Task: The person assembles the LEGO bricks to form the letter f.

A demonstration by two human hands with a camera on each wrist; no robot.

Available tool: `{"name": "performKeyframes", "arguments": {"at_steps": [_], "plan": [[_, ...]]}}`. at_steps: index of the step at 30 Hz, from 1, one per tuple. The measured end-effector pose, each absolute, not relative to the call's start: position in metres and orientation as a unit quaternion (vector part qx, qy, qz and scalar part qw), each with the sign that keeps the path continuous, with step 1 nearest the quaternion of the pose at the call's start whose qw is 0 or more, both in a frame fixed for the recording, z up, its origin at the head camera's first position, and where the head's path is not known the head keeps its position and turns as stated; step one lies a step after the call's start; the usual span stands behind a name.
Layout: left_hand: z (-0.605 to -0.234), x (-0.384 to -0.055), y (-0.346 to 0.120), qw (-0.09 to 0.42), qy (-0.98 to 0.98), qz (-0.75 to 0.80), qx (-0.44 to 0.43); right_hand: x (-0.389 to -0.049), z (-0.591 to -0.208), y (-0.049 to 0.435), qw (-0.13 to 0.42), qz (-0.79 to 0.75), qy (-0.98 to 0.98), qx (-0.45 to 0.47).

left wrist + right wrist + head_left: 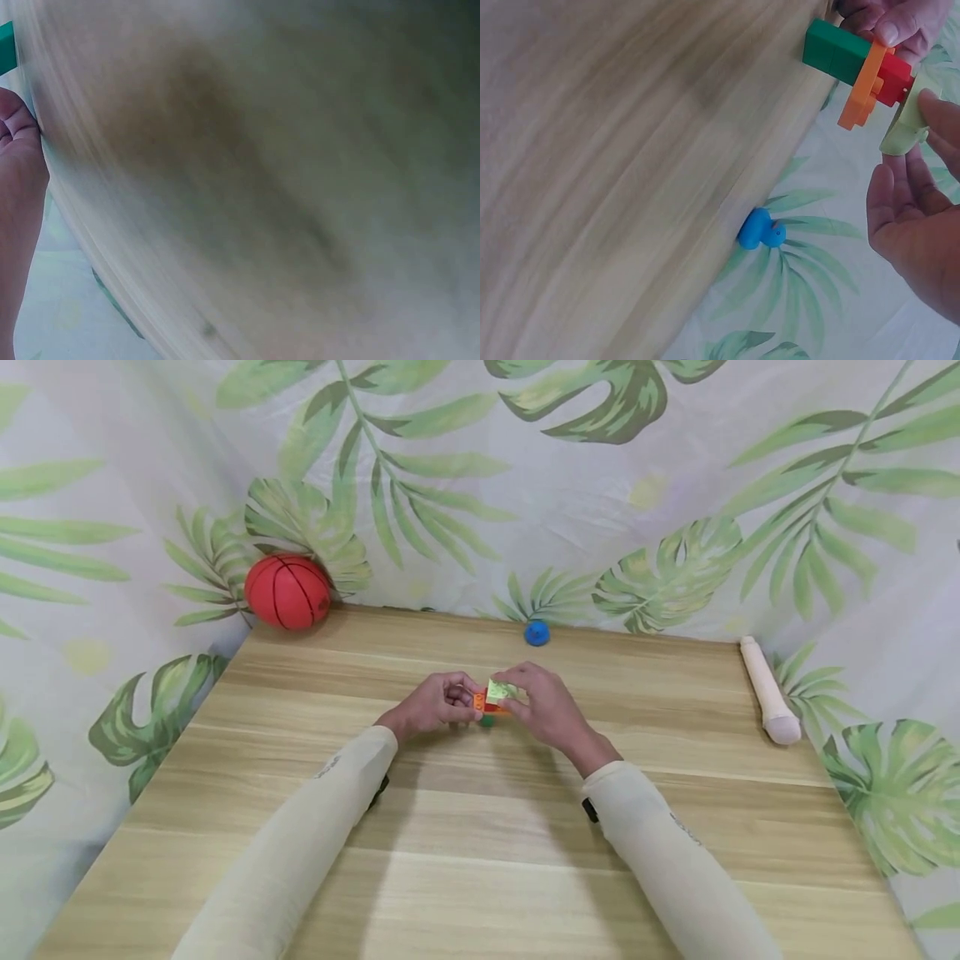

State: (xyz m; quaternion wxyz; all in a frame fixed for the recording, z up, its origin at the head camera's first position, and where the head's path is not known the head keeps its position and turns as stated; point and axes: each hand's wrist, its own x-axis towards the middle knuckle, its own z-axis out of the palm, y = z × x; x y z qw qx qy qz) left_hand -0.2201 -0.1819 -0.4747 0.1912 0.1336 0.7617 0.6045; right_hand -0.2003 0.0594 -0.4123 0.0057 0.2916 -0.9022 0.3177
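Above the table's middle stands a small stack of toy building bricks: a green brick (834, 51) at the bottom, a flat orange brick (862, 88) over it and a red brick (893, 78) on that. My left hand (437, 701) pinches the stack at the orange brick, its thumb on the edge. My right hand (546, 703) holds a light green curved brick (906, 124) between thumb and fingers, right against the red brick's top. Whether those two are joined I cannot tell. The left wrist view catches only part of the left hand (16, 150) and a green corner.
A blue toy duck (759, 230) stands near the table's back edge, beyond the hands. At the back left corner sits a red ball (288, 592) with black lines. Along the right edge lies a pale microphone-shaped object (769, 690). Leaf-patterned cloth (570, 510) hangs behind the wooden table (480, 877).
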Motion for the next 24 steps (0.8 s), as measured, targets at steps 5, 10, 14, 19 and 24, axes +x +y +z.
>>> {"name": "performKeyframes", "arguments": {"at_steps": [5, 10, 14, 19, 24], "plan": [[-0.476, -0.220, -0.183, 0.193, 0.759, 0.607, 0.135, -0.200, -0.410, 0.054, -0.010, 0.303, -0.909, 0.287], [-0.473, -0.221, -0.182, 0.194, 0.758, 0.609, 0.132, -0.198, -0.408, 0.053, -0.009, 0.283, -0.914, 0.289], [-0.471, -0.223, -0.181, 0.195, 0.760, 0.606, 0.133, -0.199, -0.405, 0.054, -0.009, 0.262, -0.921, 0.289], [-0.469, -0.223, -0.183, 0.195, 0.767, 0.596, 0.134, -0.197, -0.401, 0.051, -0.009, 0.209, -0.933, 0.292], [-0.473, -0.221, -0.182, 0.196, 0.766, 0.598, 0.134, -0.193, -0.402, 0.050, 0.008, 0.180, -0.938, 0.297]]}}
